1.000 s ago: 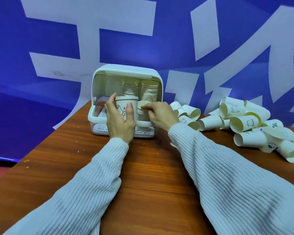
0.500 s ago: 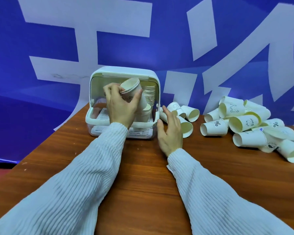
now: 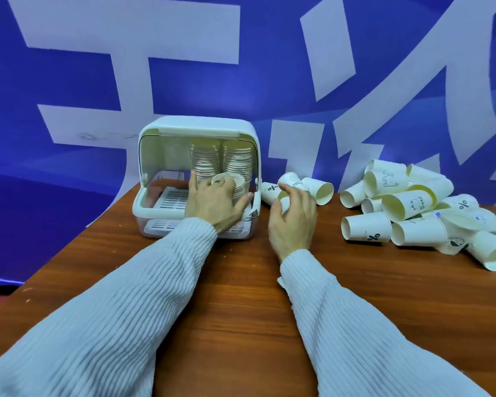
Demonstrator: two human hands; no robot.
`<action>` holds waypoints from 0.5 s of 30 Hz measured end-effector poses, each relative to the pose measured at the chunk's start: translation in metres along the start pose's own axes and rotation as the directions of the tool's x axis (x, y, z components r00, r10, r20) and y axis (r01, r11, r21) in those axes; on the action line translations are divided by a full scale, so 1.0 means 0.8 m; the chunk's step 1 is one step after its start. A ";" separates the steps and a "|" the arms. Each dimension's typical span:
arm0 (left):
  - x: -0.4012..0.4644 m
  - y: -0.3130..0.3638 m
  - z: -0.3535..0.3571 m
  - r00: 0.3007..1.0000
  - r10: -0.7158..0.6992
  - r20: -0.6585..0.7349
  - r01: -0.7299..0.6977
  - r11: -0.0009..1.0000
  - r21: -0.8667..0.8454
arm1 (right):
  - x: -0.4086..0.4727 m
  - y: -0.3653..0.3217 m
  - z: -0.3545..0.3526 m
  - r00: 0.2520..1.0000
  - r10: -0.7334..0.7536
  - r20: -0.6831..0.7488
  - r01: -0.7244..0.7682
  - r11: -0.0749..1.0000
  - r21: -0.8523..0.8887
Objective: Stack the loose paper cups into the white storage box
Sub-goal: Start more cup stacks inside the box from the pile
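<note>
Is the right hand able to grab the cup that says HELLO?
Probably yes. The right hand hovers right beside the HELLO cup, fingers curled toward it, and nothing sits between them.

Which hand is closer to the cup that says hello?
The right hand: its fingers reach the hello cup. The left hand is off to its left, inside the white box, holding stacked cups.

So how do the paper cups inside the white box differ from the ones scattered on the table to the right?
The stacked paper cups in the white plastic storage box are nested in neat columns; the loose white paper cups lie separately in a jumbled pile. The stacked ones show mostly rims; the loose ones show printed sides and open mouths. Both look like the same cream-lined white cups.
</note>
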State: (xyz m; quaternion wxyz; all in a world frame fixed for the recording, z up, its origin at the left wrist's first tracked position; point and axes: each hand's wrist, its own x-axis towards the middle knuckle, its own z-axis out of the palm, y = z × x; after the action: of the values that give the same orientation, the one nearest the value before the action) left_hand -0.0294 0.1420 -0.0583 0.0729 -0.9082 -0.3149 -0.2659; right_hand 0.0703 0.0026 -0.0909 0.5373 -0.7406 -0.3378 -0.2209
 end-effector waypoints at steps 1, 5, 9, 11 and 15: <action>-0.002 0.000 0.000 0.999 0.000 0.042 0.000 1.000 0.005 | 0.006 0.006 -0.005 1.000 0.016 0.021 -0.014 0.997 -0.079; -0.011 0.004 -0.006 0.997 -0.009 0.077 0.010 1.000 -0.015 | 0.012 0.035 -0.026 0.910 0.179 0.374 -0.054 0.946 -0.319; -0.043 0.024 -0.009 0.968 0.004 -0.249 -0.054 0.979 -0.195 | 0.014 0.046 -0.035 0.916 0.256 0.310 -0.157 0.938 -0.310; -0.061 0.045 -0.006 0.916 0.089 -0.390 -0.207 0.940 -0.272 | 0.015 0.042 -0.042 0.950 0.272 0.154 -0.229 0.941 -0.248; -0.084 0.082 0.009 0.874 0.337 -0.349 -0.450 0.833 -0.322 | 0.008 0.034 -0.051 0.957 0.288 0.024 -0.289 0.957 0.038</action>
State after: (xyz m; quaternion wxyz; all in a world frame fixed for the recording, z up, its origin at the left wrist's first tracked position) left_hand -0.0305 0.0560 -0.0973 -0.0138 -0.9029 -0.0460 -0.4271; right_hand 0.0961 -0.0397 -0.0908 0.5759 -0.7726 -0.2354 -0.1265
